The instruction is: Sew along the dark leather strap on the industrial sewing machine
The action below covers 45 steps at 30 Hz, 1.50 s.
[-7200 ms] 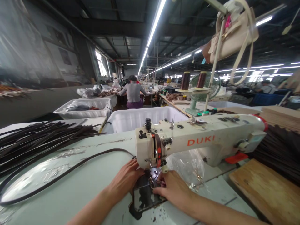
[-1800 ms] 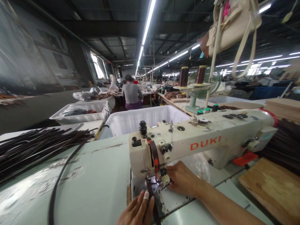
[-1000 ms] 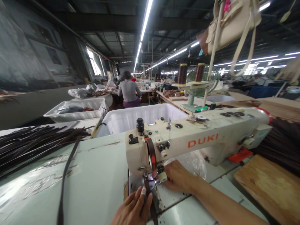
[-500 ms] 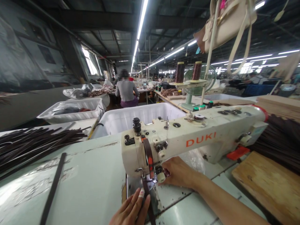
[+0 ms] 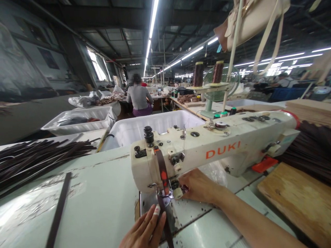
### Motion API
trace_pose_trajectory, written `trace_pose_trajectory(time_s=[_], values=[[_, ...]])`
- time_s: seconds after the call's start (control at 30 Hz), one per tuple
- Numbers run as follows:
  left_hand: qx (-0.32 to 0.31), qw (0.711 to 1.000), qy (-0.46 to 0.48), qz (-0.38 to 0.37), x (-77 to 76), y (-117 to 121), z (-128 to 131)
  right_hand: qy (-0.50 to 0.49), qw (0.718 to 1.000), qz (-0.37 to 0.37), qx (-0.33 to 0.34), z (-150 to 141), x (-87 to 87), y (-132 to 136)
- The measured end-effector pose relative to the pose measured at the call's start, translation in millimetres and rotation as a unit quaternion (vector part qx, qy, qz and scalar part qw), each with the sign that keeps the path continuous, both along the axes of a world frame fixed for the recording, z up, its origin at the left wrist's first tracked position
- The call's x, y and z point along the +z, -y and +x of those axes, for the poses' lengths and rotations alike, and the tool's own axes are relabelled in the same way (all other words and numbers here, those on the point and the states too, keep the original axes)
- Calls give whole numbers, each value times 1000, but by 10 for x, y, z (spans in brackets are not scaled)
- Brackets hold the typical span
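A glossy painted sheen is shown by the pale desk (image 5: 103,206). The sewing machine (image 5: 219,151) is finished in smooth cream enamel. The dark strap (image 5: 165,220) looks leathery; the board (image 5: 297,196) is raw, matt wood.

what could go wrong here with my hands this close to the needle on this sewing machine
The right hand rests right beside the needle area of the sewing machine, so a finger could get caught. The left hand lies flat on the dark strap near the table edge; if it slips, the strap may feed crooked.
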<state>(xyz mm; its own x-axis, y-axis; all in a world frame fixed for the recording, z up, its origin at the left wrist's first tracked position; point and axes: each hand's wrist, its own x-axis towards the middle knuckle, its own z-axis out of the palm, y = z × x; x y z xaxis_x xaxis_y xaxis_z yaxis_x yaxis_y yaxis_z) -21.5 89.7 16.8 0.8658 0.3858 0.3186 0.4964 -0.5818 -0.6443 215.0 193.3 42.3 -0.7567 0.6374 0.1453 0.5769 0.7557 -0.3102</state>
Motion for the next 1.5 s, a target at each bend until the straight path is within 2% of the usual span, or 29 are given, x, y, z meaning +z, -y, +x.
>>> trace_pose_trajectory(time_s=[0.53,0.8,1.5], values=[[7,999,47,-7,-93,17,-18,26,999,-21,-4,37,90,-14],[-1,996,83,-8,-125,6,-18,38,999,-35,-13,85,79,-53],[-3,1000,11,0,50,21,63,36,998,-36,-26,92,105,-57]])
